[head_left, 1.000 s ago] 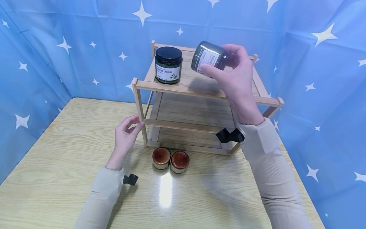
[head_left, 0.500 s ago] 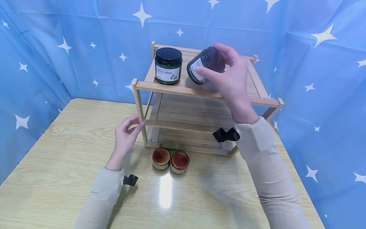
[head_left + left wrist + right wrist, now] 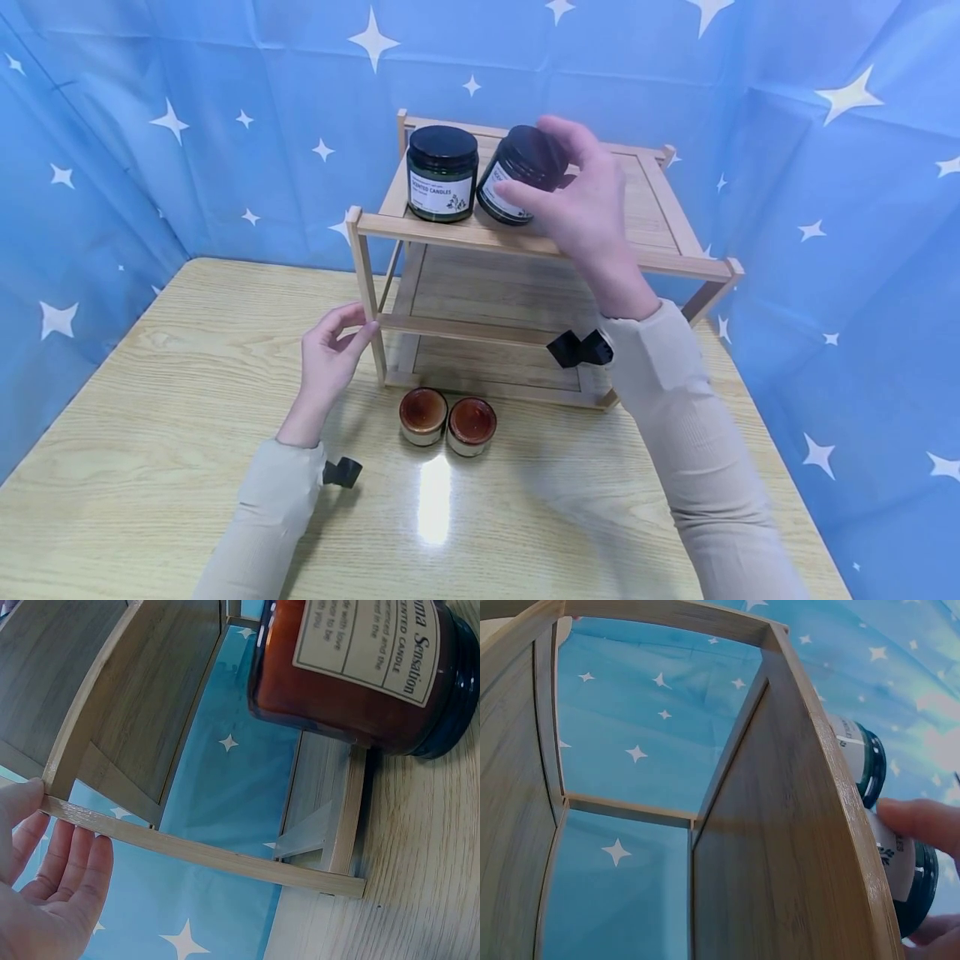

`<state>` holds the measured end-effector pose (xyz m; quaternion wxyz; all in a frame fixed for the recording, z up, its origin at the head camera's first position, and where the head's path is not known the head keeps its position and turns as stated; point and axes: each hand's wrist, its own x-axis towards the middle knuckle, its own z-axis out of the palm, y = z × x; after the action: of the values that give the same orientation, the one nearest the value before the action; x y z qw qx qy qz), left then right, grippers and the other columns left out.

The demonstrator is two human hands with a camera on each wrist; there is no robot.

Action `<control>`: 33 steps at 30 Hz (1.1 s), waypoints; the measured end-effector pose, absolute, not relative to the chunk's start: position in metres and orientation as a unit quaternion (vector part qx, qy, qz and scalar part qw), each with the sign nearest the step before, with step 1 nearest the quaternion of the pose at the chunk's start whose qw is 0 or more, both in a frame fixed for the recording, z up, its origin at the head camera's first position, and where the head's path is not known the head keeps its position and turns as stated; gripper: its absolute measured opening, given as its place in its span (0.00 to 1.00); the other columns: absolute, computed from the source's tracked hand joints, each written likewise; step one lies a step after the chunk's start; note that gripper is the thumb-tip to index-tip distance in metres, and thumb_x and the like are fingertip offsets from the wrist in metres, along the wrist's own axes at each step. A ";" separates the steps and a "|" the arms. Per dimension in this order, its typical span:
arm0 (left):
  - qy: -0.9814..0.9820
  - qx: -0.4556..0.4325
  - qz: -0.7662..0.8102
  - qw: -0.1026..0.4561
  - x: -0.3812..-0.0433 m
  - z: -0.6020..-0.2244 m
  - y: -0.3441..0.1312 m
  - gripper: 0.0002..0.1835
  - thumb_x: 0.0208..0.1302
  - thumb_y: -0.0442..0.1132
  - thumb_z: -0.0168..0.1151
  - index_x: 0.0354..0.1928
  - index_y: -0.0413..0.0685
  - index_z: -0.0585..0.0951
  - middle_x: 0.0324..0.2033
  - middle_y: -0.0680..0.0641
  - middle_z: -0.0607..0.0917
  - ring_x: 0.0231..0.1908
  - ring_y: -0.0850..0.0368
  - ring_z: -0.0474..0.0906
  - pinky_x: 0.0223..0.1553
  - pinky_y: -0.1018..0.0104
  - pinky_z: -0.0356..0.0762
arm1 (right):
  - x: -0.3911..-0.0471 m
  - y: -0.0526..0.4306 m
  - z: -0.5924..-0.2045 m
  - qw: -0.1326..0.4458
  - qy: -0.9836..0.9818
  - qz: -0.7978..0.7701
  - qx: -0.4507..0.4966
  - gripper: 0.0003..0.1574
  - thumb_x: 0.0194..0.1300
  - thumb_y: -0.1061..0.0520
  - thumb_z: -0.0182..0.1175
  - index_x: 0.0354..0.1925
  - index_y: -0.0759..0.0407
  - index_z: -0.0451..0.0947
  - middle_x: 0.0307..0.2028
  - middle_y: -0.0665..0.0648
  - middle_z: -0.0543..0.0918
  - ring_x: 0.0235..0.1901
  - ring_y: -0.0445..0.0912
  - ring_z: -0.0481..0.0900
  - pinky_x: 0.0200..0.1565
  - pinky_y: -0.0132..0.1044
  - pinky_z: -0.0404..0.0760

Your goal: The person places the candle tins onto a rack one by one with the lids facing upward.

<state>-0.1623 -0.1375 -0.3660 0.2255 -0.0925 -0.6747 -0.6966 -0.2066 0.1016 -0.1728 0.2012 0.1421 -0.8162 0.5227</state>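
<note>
My right hand (image 3: 585, 196) grips a dark green scented candle jar (image 3: 506, 196) with a black lid, thumb across its white label. The jar leans slightly at the front of the top shelf of a wooden rack (image 3: 540, 242). Just left of it a matching candle jar (image 3: 442, 187) stands upright; in the right wrist view the held jar (image 3: 904, 877) and its neighbour (image 3: 859, 757) appear right beside each other. My left hand (image 3: 330, 354) pinches the rack's front left post, the thumb on one side and fingers (image 3: 94, 862) on the other.
Two smaller amber candle jars, a left one (image 3: 423, 417) and a right one (image 3: 472, 425), stand side by side on the table (image 3: 187, 400) before the rack. One looms close in the left wrist view. A blue star-patterned curtain (image 3: 262, 100) surrounds the table at the back and sides.
My right hand has carried its candle jar left and slightly down, turning it from lying tilted to nearly upright beside the other jar. My left hand stays on the post.
</note>
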 end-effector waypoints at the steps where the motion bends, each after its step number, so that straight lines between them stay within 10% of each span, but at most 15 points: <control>1: -0.675 -0.092 -0.696 0.226 -0.162 -0.366 -0.138 0.12 0.56 0.18 0.58 0.44 0.18 0.74 0.32 0.62 0.81 0.36 0.69 0.77 0.41 0.77 0.80 | -0.207 0.101 -0.173 0.199 -0.819 0.520 0.140 0.42 0.45 0.63 0.73 0.60 0.60 0.70 0.51 0.56 0.77 0.49 0.42 0.71 0.46 0.32 0.75; 33: -0.677 -0.091 -0.693 0.231 -0.179 -0.390 -0.144 0.13 0.56 0.17 0.59 0.44 0.20 0.75 0.33 0.64 0.81 0.37 0.69 0.77 0.41 0.78 0.79 | -0.205 0.108 -0.176 0.167 -0.810 0.531 0.187 0.41 0.49 0.64 0.71 0.61 0.63 0.66 0.57 0.56 0.73 0.56 0.43 0.70 0.57 0.32 0.71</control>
<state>-0.1789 -0.1436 -0.3904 0.2310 -0.0913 -0.6772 -0.6926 -0.2047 0.1084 -0.1758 0.1666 0.1871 -0.8097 0.5306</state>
